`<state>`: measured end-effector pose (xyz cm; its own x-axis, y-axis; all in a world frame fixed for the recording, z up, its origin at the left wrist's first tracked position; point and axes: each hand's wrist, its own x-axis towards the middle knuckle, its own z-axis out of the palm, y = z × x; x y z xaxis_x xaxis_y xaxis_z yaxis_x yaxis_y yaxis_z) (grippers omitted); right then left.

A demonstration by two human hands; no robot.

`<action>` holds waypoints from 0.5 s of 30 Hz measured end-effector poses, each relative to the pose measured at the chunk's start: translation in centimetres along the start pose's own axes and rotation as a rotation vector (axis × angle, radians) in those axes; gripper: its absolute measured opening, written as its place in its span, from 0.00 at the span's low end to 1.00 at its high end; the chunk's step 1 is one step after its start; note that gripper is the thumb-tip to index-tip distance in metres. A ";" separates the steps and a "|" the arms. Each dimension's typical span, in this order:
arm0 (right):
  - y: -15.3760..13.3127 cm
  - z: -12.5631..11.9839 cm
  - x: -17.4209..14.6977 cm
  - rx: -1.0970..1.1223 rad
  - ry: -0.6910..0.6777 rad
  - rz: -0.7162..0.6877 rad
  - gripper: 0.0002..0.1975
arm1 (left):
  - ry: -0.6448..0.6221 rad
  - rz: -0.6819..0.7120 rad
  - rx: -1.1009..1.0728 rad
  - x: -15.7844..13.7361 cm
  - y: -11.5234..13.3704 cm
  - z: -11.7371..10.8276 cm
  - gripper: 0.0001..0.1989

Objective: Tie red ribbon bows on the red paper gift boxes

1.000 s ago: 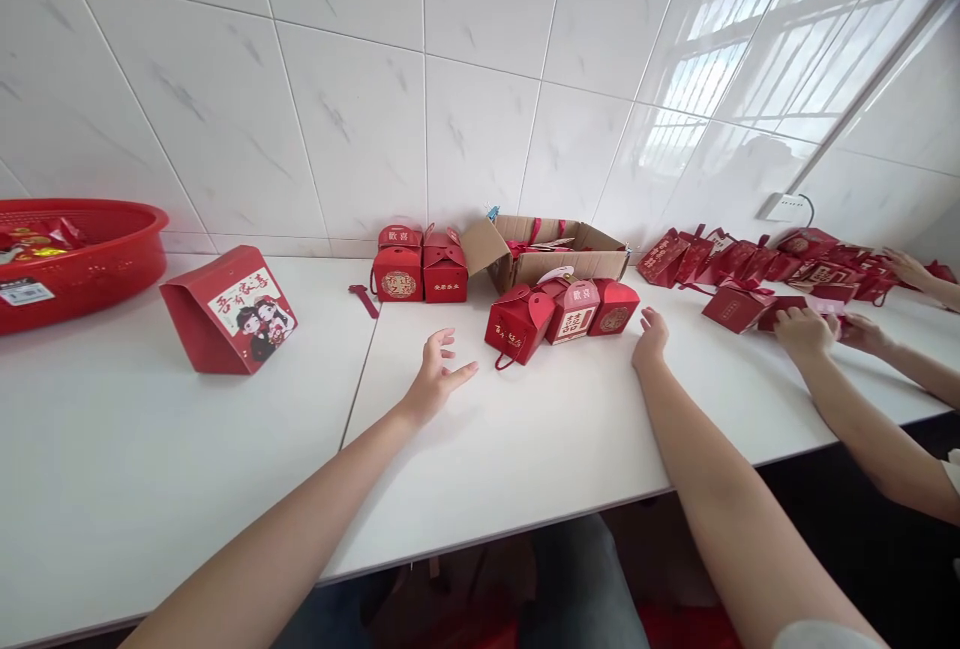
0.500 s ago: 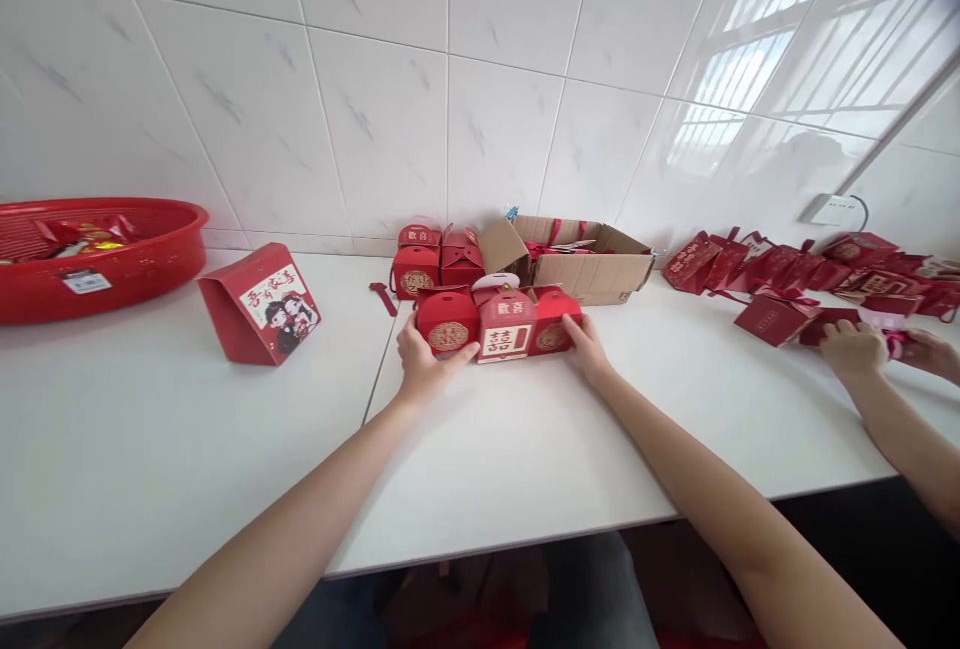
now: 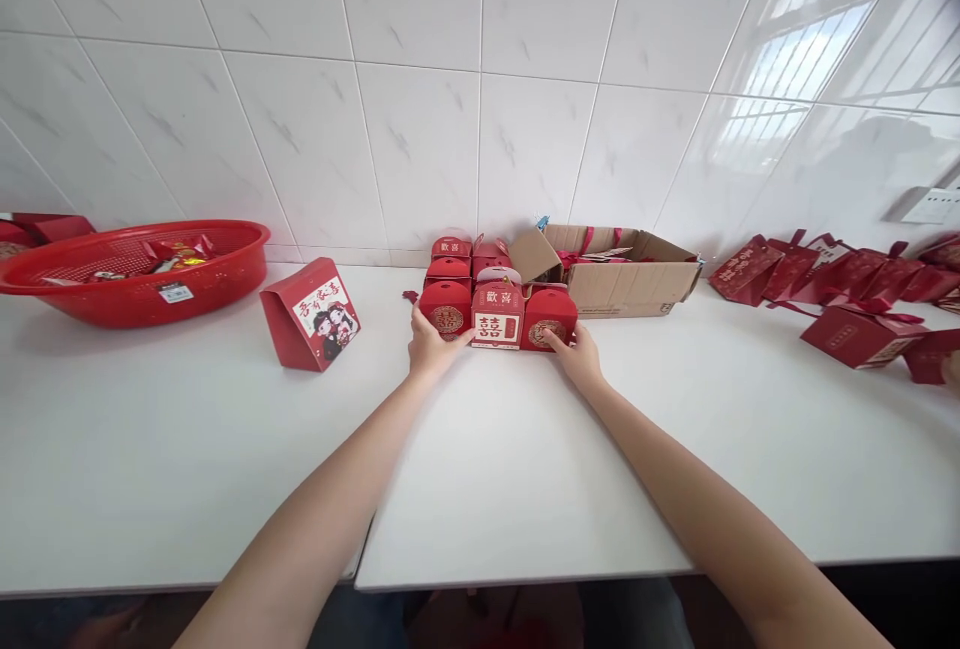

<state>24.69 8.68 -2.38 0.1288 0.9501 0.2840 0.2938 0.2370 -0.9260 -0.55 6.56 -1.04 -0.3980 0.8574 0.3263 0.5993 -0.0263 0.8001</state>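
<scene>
Three small red candy boxes stand side by side in a row: a left box [image 3: 447, 301] with a round gold emblem, a middle box [image 3: 497, 299] with a white double-happiness panel, and a right box [image 3: 550, 304] with a gold emblem. My left hand [image 3: 433, 347] grips the left end of this row, thumb across the front. At the right end, my right hand [image 3: 580, 357] holds the right box, thumb on its emblem. Directly behind them, against the wall, are more red boxes [image 3: 451, 249], partly hidden.
A red plastic basket [image 3: 225, 264] with wrapped snacks stands left. Nearer is a red box with a cartoon couple [image 3: 319, 319]. Right of the row sits an open cardboard carton [image 3: 630, 289]. Farther right are several ribboned red boxes [image 3: 862, 334]; a co-worker's hand [image 3: 952, 369] shows at the edge.
Both hands have pushed the row of boxes back and straightened it, close to the boxes behind. The view has turned left, so the co-worker is mostly out of frame.
</scene>
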 end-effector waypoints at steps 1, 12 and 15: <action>0.0 -0.1 0.0 0.022 -0.019 0.006 0.28 | 0.013 0.007 0.018 0.0 0.1 0.1 0.57; -1.2 -1.9 1.3 0.345 -0.311 0.063 0.62 | 0.104 0.311 0.265 -1.1 1.2 0.3 0.58; -1.5 -2.4 0.9 0.309 -0.302 0.009 0.58 | 0.080 0.288 0.322 -1.1 1.2 0.3 0.55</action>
<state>26.61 8.69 -0.15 -0.1660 0.9583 0.2327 -0.0092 0.2345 -0.9721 0.84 5.74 -0.58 -0.2282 0.7958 0.5610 0.8744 -0.0860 0.4776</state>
